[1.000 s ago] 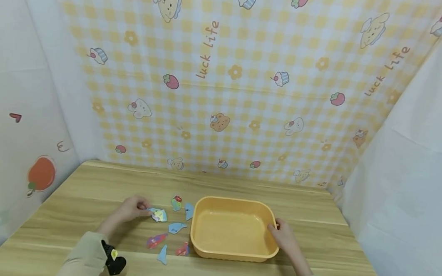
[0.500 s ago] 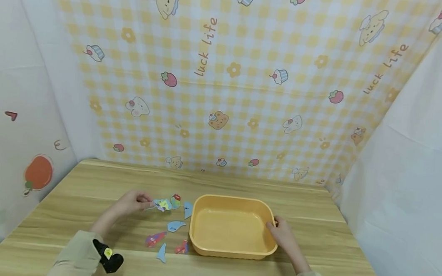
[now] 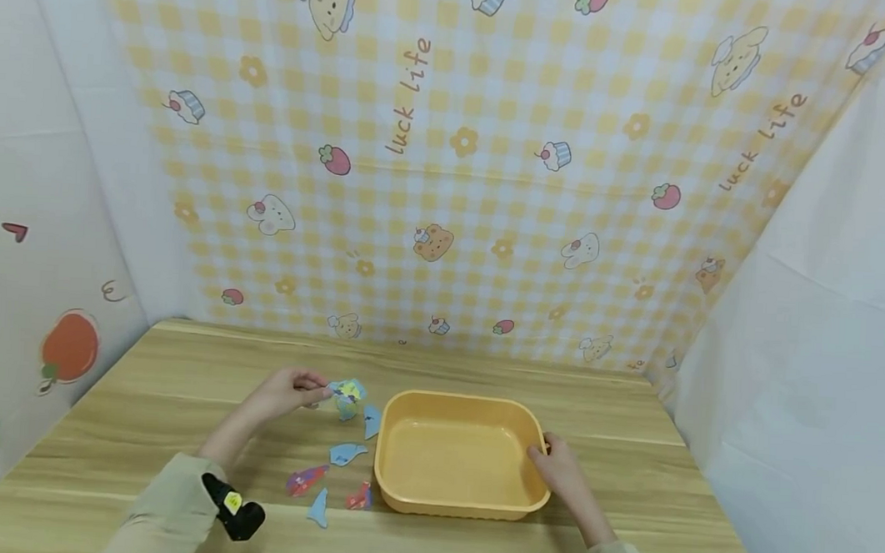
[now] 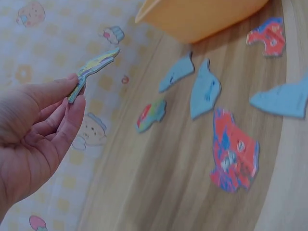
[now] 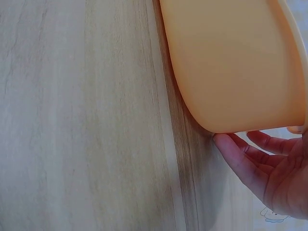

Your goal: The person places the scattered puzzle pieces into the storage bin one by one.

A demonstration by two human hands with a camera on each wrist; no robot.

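My left hand (image 3: 286, 395) pinches a flat, irregular puzzle piece (image 3: 350, 388), blue with yellow, between thumb and fingers. In the left wrist view this puzzle piece (image 4: 94, 70) is seen nearly edge-on, raised off the table. Below it lies a green-and-red piece (image 4: 151, 116), partly hidden behind the held one in the head view. My right hand (image 3: 562, 471) grips the right end of a yellow-orange plastic tub (image 3: 460, 511), thumb at its rim. In the right wrist view the thumb of the right hand (image 5: 272, 175) touches the tub's edge (image 5: 231, 62).
Left of the tub, several loose pieces lie on the wooden table (image 3: 428, 551): blue ones (image 3: 347, 454), a red-purple one (image 3: 307, 480) and a small red one (image 3: 359, 496). A checked cloth (image 3: 460, 227) hangs behind the table; white cloths (image 3: 820, 371) flank it.
My left hand has moved away from me and to the right with its piece, which now overlaps the green-and-red one in view. The right hand stays on the tub.
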